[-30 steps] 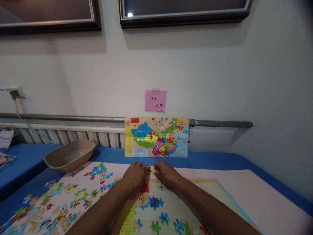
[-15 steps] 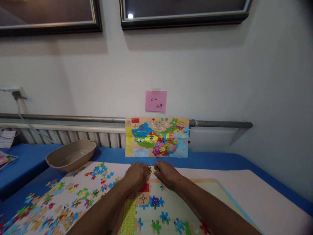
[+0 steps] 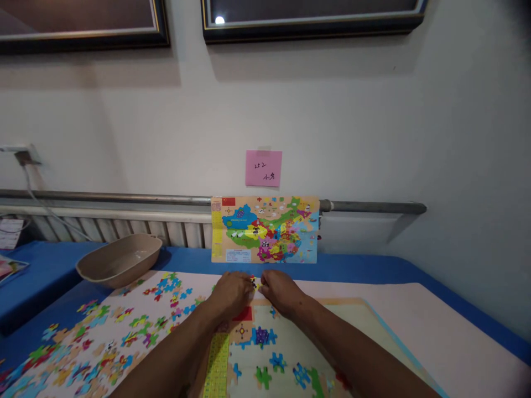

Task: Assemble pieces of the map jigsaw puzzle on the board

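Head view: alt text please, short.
Left hand and right hand meet over small puzzle pieces at the far edge of a puzzle board. Loose pieces lie left, beside a beige bowl; a reference map leans on the wall.

tablecloth (image 3: pixel 365 271): blue cloth, matt | bowl (image 3: pixel 120 260): smooth beige plastic | pipe (image 3: pixel 373 208): metal

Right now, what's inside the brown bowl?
The tan bowl on the blue tablecloth looks bare inside, just a shiny inner wall. Its near rim covers the bottom closest to us, so that part cannot be seen.
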The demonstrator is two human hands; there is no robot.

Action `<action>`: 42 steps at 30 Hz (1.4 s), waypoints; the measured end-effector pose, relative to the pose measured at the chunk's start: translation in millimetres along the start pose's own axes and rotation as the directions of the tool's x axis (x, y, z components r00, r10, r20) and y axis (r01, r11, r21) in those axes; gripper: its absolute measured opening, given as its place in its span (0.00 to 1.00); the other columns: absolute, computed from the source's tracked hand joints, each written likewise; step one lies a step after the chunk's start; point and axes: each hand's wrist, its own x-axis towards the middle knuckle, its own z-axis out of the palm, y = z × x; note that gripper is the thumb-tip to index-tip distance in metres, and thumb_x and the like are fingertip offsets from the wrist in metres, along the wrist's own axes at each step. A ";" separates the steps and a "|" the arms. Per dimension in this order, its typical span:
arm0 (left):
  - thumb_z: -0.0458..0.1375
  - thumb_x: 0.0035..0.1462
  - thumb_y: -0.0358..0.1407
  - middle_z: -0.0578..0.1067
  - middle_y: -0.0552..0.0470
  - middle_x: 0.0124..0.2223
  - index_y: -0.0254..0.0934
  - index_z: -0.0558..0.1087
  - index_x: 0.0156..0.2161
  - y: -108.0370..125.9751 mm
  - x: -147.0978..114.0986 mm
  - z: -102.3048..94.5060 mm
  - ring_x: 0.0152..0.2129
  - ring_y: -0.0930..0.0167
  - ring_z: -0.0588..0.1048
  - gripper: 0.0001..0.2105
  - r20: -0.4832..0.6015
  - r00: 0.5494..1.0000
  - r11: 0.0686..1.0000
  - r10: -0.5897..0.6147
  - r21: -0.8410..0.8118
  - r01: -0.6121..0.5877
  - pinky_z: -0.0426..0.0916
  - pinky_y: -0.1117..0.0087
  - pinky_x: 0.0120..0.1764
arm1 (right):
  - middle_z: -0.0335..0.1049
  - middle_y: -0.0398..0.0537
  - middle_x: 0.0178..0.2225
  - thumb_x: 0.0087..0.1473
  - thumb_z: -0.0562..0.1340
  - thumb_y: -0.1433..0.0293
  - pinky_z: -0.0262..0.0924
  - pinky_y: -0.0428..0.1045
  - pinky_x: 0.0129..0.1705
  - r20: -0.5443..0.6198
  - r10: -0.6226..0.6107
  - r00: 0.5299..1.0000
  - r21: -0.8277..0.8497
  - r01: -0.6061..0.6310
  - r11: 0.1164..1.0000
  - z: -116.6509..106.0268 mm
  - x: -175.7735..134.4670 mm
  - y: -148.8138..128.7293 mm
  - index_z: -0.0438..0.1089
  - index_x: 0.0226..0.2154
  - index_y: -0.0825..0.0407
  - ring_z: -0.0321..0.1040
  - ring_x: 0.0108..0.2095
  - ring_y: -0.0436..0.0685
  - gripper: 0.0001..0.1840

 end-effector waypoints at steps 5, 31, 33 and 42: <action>0.64 0.71 0.40 0.80 0.46 0.54 0.37 0.79 0.47 0.9 -0.4 0.1 0.54 0.60 0.78 0.08 0.018 1.000 1.000 -0.012 0.003 0.012 0.74 0.49 0.59 | 0.73 0.47 0.39 0.68 0.68 0.72 0.63 0.53 0.46 0.002 -0.008 1.000 0.004 0.008 1.000 2.3 1.0 0.3 0.74 0.41 0.55 0.70 0.40 0.60 0.03; 0.64 0.72 0.40 0.80 0.46 0.54 0.36 0.79 0.47 5.4 1.1 -2.5 0.54 0.60 0.78 0.09 0.026 0.998 0.997 -0.061 0.055 0.059 0.73 0.49 0.59 | 0.70 0.46 0.36 0.60 0.68 0.81 0.49 0.49 0.39 -0.065 -0.102 0.993 0.105 0.108 0.988 0.0 -2.7 8.0 0.69 0.36 0.53 0.64 0.38 0.58 0.10; 0.64 0.72 0.41 0.80 0.46 0.54 0.36 0.79 0.47 5.7 1.6 -3.7 0.54 0.61 0.78 0.09 0.032 0.998 0.997 -0.060 0.059 0.058 0.73 0.49 0.59 | 0.70 0.46 0.36 0.60 0.68 0.81 0.49 0.48 0.39 -0.064 -0.106 0.992 0.109 0.113 0.988 0.1 -2.9 9.3 0.69 0.37 0.53 0.64 0.38 0.57 0.09; 0.63 0.72 0.41 0.80 0.46 0.54 0.36 0.79 0.47 6.0 1.3 -6.8 0.53 0.61 0.78 0.09 0.038 0.998 0.997 -0.056 0.054 0.054 0.73 0.50 0.59 | 0.69 0.45 0.35 0.61 0.68 0.78 0.49 0.48 0.37 -0.030 -0.122 0.992 0.108 0.124 0.986 -4.9 -3.2 5.8 0.70 0.36 0.53 0.64 0.38 0.57 0.07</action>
